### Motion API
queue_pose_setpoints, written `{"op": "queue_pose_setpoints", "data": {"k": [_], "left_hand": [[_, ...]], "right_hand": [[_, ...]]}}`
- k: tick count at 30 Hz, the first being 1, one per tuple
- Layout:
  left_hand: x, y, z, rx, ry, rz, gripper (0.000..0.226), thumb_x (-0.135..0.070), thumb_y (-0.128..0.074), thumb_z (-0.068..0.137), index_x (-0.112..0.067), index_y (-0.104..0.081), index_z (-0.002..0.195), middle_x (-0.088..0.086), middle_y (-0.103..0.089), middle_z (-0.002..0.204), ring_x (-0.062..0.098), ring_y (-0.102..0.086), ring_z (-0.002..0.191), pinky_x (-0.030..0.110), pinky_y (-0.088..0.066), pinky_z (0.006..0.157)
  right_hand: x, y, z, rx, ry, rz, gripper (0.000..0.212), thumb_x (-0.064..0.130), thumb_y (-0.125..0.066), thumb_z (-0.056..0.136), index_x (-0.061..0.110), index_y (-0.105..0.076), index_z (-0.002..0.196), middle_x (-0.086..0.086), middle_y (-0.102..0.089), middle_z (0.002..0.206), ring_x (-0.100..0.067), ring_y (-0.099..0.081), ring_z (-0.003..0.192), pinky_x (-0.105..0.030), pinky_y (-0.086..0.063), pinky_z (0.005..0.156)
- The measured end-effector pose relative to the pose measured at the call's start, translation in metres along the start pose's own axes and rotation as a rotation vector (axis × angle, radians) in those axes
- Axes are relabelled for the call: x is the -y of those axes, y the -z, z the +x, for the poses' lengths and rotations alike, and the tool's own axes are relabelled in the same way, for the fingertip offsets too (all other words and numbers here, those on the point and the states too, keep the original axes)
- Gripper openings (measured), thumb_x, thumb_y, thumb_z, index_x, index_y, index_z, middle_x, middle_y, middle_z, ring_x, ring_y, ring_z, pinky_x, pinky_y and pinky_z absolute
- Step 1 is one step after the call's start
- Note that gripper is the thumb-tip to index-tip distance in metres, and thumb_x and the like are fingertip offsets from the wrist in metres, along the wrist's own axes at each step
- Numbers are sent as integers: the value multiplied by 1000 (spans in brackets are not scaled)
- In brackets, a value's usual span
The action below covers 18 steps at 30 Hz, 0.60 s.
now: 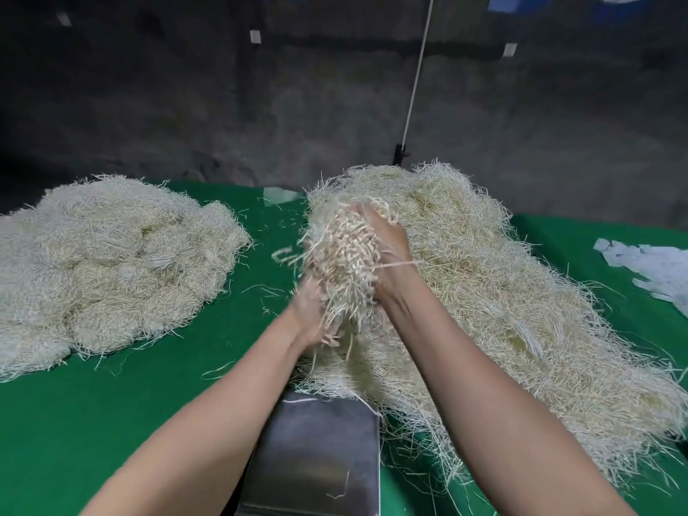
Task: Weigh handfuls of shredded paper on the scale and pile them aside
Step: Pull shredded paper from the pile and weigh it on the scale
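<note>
Handful of shredded paper (340,262) is held in the air between both bare hands, over the near-left edge of the large loose pile (513,299) and beyond the scale (316,452). Its long axis runs steeply from the far top down toward the person. The upper end tilts slightly right, and the loose strand ends hang toward the lower left.

Right grip (391,251): the fingers are curled over the upper right flank of the handful and clamp it from the side. One strand trails across the wrist.

Left grip (311,316): it sits under the lower end of the handful, palm turned up and fingertips curled into the hanging strands. This hand is motion-blurred, so how tightly it closes is not fully legible.

The scale lies close to the person, between the forearms. Its metal platter carries only a few stray strands, and its far edge is touched by the fringe of the large loose pile.

A second pile (111,262) lies on the left of the green desk (123,422), well apart from the hands, and is made of more compact clumps. Single strands lie scattered on the desk between the two piles.

White paper scraps (655,270) lie at the right edge of the desk. A pale cord (417,80) runs up the dark wall behind.
</note>
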<state>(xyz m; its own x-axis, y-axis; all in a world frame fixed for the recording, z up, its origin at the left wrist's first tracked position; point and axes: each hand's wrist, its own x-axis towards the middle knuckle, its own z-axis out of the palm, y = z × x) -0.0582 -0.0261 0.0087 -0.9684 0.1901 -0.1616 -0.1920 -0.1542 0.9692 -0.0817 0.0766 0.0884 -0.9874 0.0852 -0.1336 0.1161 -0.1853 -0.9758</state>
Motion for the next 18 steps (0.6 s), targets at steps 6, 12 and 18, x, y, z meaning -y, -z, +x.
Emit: {"op": "queue_pose_setpoints", "data": {"k": [6,12,18], "left_hand": [[22,18,7,140,49,-80,77,-73,-27,80,-4,-59,92,-6,-22,52,15,-26,45,24,-35,58],[20,41,29,-392,-11,15,23,-31,-47,97,-10,-57,96,-2,-29,57,11,-29,52,28,-44,71],[22,45,41,-587,113,-159,21,-24,-48,97,-7,-59,93,9,-59,98,16,-49,85,35,-41,88]], "right_hand": [[24,41,32,-353,234,133,88,22,-74,78,2,-21,145,-12,-44,136,-16,-53,106,-15,-44,84],[35,66,45,-512,322,152,85,21,-74,78,-1,-25,144,-14,-43,139,-23,-44,125,-24,-37,103],[28,70,52,-508,229,256,91,26,-72,79,4,-16,147,-10,-35,145,-26,-37,130,-33,-30,108]]}}
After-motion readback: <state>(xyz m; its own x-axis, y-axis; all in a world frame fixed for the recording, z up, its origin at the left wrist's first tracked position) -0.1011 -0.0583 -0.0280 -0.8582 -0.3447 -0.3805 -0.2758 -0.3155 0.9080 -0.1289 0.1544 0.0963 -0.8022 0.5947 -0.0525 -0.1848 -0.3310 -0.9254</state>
